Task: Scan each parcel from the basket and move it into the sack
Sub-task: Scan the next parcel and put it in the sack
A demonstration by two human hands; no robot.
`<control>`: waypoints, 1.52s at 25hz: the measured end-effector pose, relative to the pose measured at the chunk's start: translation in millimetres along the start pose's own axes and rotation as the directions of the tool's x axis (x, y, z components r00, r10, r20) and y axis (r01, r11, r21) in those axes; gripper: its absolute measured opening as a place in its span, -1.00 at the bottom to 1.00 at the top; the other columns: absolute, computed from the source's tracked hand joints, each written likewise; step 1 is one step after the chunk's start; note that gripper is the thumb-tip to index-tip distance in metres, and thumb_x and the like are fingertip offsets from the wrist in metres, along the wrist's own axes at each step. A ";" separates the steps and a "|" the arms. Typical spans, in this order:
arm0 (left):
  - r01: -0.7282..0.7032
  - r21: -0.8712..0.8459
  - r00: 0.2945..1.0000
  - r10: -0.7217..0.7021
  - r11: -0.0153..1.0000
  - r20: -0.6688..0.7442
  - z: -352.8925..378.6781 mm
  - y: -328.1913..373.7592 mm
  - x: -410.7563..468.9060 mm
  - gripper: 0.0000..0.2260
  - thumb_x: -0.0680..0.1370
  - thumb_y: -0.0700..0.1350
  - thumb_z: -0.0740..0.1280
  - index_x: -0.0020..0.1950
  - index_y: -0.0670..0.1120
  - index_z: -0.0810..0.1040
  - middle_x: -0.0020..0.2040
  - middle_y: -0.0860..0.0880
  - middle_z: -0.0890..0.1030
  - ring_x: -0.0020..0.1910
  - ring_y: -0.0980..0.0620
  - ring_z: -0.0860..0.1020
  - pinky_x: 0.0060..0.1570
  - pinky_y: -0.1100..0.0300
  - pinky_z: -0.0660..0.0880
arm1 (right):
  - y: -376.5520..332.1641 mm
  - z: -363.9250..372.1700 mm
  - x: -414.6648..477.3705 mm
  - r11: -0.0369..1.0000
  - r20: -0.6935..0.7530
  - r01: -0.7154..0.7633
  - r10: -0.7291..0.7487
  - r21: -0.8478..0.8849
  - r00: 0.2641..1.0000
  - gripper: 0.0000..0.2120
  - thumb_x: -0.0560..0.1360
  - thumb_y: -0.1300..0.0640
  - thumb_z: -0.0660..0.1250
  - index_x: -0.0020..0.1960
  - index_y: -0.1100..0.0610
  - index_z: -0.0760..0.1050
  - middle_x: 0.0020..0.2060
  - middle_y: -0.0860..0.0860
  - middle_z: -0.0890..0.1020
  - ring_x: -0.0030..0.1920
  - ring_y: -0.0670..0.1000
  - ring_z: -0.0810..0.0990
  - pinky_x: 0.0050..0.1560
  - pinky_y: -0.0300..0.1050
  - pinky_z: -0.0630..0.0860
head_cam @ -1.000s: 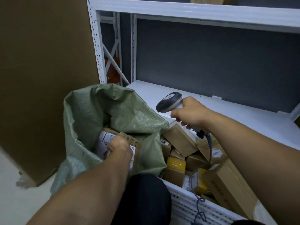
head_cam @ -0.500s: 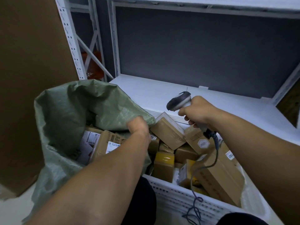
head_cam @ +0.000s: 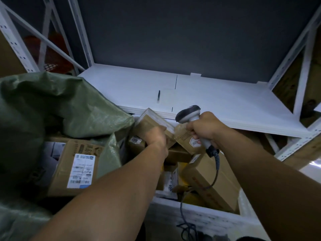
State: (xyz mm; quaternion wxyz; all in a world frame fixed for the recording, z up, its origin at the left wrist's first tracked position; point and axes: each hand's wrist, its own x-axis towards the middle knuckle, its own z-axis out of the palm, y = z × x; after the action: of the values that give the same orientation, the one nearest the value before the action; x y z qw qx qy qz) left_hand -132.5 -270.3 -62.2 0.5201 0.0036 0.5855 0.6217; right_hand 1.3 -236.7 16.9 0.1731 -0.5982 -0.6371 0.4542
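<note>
Parcel (head_cam: 151, 121) beneath shelf (head_cam: 217, 101) edge, in grip of left hand (head_cam: 156, 137); scanner (head_cam: 188, 113) in right hand (head_cam: 205, 128); sack (head_cam: 52, 105) mouth alongside

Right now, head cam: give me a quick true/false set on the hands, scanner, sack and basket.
1. The right hand holds the scanner. True.
2. The sack has a labelled box in it. True.
3. The left hand is inside the sack. False: it grips a brown parcel in the basket.
4. The scanner is cordless. False: a cable runs from its handle down over the basket.
</note>
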 end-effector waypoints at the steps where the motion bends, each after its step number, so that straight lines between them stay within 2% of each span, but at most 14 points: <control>1: -0.014 0.012 1.000 0.014 1.000 0.004 5.5 -9.4 9.4 -0.94 0.59 -0.28 0.31 -0.03 -0.16 0.55 -0.08 -0.10 0.59 -0.19 -0.01 0.53 -0.02 0.05 0.53 | 6.4 -2.1 5.8 0.999 -0.009 -0.011 0.012 0.050 1.000 -0.92 0.54 0.24 0.40 0.02 0.21 0.54 -0.24 0.20 0.56 -0.27 0.11 0.53 -0.24 -0.02 0.52; 3: 0.007 0.088 1.000 -0.008 0.996 0.012 15.0 -25.9 32.2 -0.92 0.55 -0.29 0.33 -0.10 -0.13 0.51 -0.11 -0.10 0.57 -0.25 0.02 0.50 -0.05 0.07 0.53 | 18.7 -7.2 20.1 0.991 -0.045 -0.027 0.033 0.130 0.998 -0.89 0.54 0.24 0.39 0.06 0.22 0.56 -0.21 0.20 0.58 -0.27 0.08 0.56 -0.28 -0.06 0.55; 4: 0.002 0.131 1.000 -0.006 0.991 0.029 18.0 -30.8 31.0 -0.93 0.53 -0.30 0.32 -0.06 -0.14 0.52 -0.14 -0.10 0.55 -0.27 0.01 0.49 -0.14 0.11 0.52 | 23.1 -8.3 24.8 0.987 -0.067 -0.028 0.039 0.161 0.997 -0.85 0.54 0.23 0.39 0.09 0.24 0.55 -0.20 0.20 0.59 -0.27 0.08 0.57 -0.29 -0.08 0.56; 6: -0.019 0.179 0.995 0.001 0.984 0.102 28.2 -45.8 41.1 -0.74 0.50 -0.23 0.30 0.18 -0.10 0.54 -0.11 -0.12 0.54 -0.21 -0.03 0.50 -0.27 0.18 0.46 | 33.8 -8.0 33.9 0.977 -0.115 -0.027 0.053 0.213 0.992 -0.83 0.54 0.22 0.38 0.10 0.26 0.55 -0.19 0.20 0.61 -0.25 0.09 0.59 -0.27 -0.06 0.57; 9: -0.241 0.387 0.964 0.172 0.890 0.205 39.5 -69.3 74.1 -0.40 0.38 -0.14 0.23 0.45 0.07 0.46 0.21 -0.16 0.53 0.14 -0.17 0.57 0.08 -0.01 0.59 | 53.6 2.9 50.7 0.951 -0.174 -0.031 0.089 0.308 0.981 -0.86 0.51 0.23 0.37 0.02 0.29 0.54 -0.28 0.18 0.59 -0.30 0.10 0.57 -0.20 0.02 0.57; 11: -0.268 0.464 0.960 0.191 0.844 0.207 42.1 -73.8 81.4 -0.28 0.30 -0.10 0.16 0.50 0.06 0.43 0.29 -0.17 0.50 0.22 -0.21 0.55 0.25 -0.10 0.56 | 64.2 7.4 59.7 0.936 -0.198 -0.027 0.102 0.352 0.975 -0.86 0.51 0.24 0.36 0.03 0.29 0.54 -0.26 0.18 0.58 -0.28 0.10 0.58 -0.19 0.04 0.58; 14: -0.154 0.476 0.986 0.106 0.866 0.126 49.0 -78.6 100.1 -0.32 0.28 0.02 0.29 0.44 0.09 0.45 0.26 -0.12 0.53 0.22 -0.19 0.55 0.26 -0.11 0.54 | 73.8 1.0 74.0 0.924 -0.230 -0.028 0.124 0.381 0.965 -0.84 0.49 0.24 0.38 0.03 0.29 0.53 -0.26 0.16 0.59 -0.29 0.08 0.59 -0.29 -0.08 0.57; 16: -0.069 0.431 0.996 0.041 0.900 0.074 51.2 -77.8 101.5 -0.61 0.38 0.04 0.43 0.18 -0.01 0.53 0.12 -0.10 0.61 0.12 -0.15 0.60 0.13 -0.01 0.56 | 78.2 -4.4 81.5 0.912 -0.260 -0.012 0.129 0.410 0.957 -0.94 0.48 0.31 0.38 -0.07 0.28 0.52 -0.31 0.12 0.56 -0.36 0.03 0.55 -0.38 -0.15 0.53; 18: -0.016 0.344 0.999 0.004 0.939 0.034 54.7 -75.7 98.5 -0.87 0.58 -0.02 0.37 0.04 -0.05 0.52 0.01 -0.06 0.61 0.01 -0.08 0.58 -0.01 0.10 0.53 | 81.5 -4.0 88.1 0.884 -0.270 -0.010 0.154 0.467 0.950 -0.94 0.49 0.33 0.38 -0.15 0.26 0.52 -0.34 0.12 0.54 -0.39 0.01 0.52 -0.39 -0.17 0.53; 22: 0.082 0.225 0.995 -0.092 0.971 0.036 52.6 -84.0 107.9 -0.74 0.65 0.02 0.30 0.24 -0.12 0.56 0.10 -0.11 0.66 0.12 -0.11 0.61 0.24 -0.08 0.57 | 83.9 7.9 103.0 0.860 -0.215 0.016 0.109 0.509 0.970 -0.94 0.51 0.28 0.41 -0.10 0.18 0.55 -0.23 0.12 0.60 -0.23 0.05 0.59 -0.30 -0.16 0.58; 27: 0.117 0.162 0.985 -0.135 0.980 0.104 50.8 -86.9 111.1 -0.73 0.69 0.04 0.24 0.26 -0.07 0.58 0.11 -0.08 0.65 0.12 0.00 0.59 0.16 0.04 0.59 | 85.5 23.8 116.0 0.844 -0.115 0.000 0.073 0.536 0.991 -0.91 0.55 0.21 0.43 0.03 0.12 0.56 -0.08 0.11 0.66 -0.04 0.10 0.72 -0.26 -0.11 0.63; 32: 0.130 0.166 0.976 -0.156 0.977 0.154 46.4 -80.1 104.9 -0.73 0.68 0.11 0.23 0.20 -0.03 0.59 0.16 -0.09 0.64 0.11 -0.01 0.59 0.15 0.08 0.59 | 78.8 23.4 108.6 0.828 -0.170 0.049 0.056 0.558 0.984 -0.92 0.55 0.22 0.43 -0.02 0.09 0.55 -0.10 0.09 0.70 -0.17 0.10 0.76 -0.27 -0.10 0.63; 36: 0.116 0.204 0.945 -0.172 0.972 0.280 45.4 -67.4 85.8 -0.53 0.56 0.37 0.27 0.27 0.08 0.58 0.16 -0.05 0.64 0.16 -0.06 0.59 0.27 -0.03 0.56 | 62.1 18.5 94.4 0.825 -0.189 0.101 0.008 0.557 0.982 -0.84 0.55 0.20 0.43 0.10 0.12 0.53 -0.10 0.04 0.70 -0.29 0.01 0.74 -0.34 -0.14 0.60; 38: 0.094 0.228 0.925 -0.169 0.969 0.339 42.2 -58.3 72.6 -0.54 0.50 0.43 0.29 0.18 0.13 0.60 0.07 0.01 0.64 0.10 -0.03 0.58 0.32 -0.11 0.52 | 55.7 18.5 84.1 0.844 -0.178 0.101 -0.006 0.527 0.984 -0.90 0.54 0.20 0.44 0.03 0.11 0.55 -0.14 0.06 0.69 -0.34 -0.02 0.71 -0.36 -0.15 0.58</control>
State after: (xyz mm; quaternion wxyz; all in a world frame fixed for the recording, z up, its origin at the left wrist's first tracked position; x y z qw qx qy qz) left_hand -102.4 -205.6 -135.5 0.6550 0.1308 0.5422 0.5098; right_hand 2.0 -173.5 -63.7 0.3988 -0.5448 -0.4851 0.5558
